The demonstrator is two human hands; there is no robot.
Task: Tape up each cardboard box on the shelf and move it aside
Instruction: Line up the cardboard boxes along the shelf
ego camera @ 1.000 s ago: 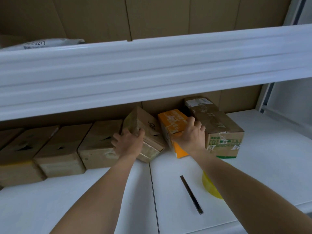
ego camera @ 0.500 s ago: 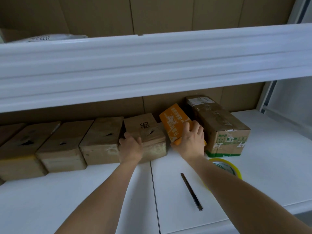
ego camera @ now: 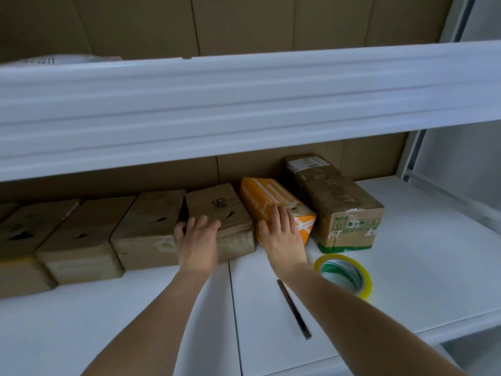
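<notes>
Your left hand (ego camera: 199, 240) is flat on the front top edge of the brown box marked "9H" (ego camera: 217, 213), fingers straight-ish and spread, thumb side at the gap betw. it and the next brown box (ego camera: 151, 226). Not a grip, more a press on the lid. The 9H box sits level in the row, touching its left neighbour, front face w/ clear tape showing under your wrist.

Your right hand (ego camera: 279, 229) lies on the orange box (ego camera: 268, 199), fingers over the top near the front corner, thumb down the left side face. Fingers look lightly curved round that edge; can't tell if it's a firm hold or just resting. Orange box is just right of the 9H box, touching or nearly so, its top flap a bit ragged at the front.

Right of that, a longer brown box w/ green tape along its bottom (ego camera: 341, 207), white label on the far end, angled slightly, close beside the orange one.

On the white shelf (ego camera: 420, 253) in front: a roll of yellowish tape (ego camera: 343, 278) lying flat, just right of your right forearm, and a thin dark cutter (ego camera: 294, 308) lying lengthwise near the panel seam. Two more brown boxes (ego camera: 81, 240) run off to the left, the end one partly out of frame.
</notes>
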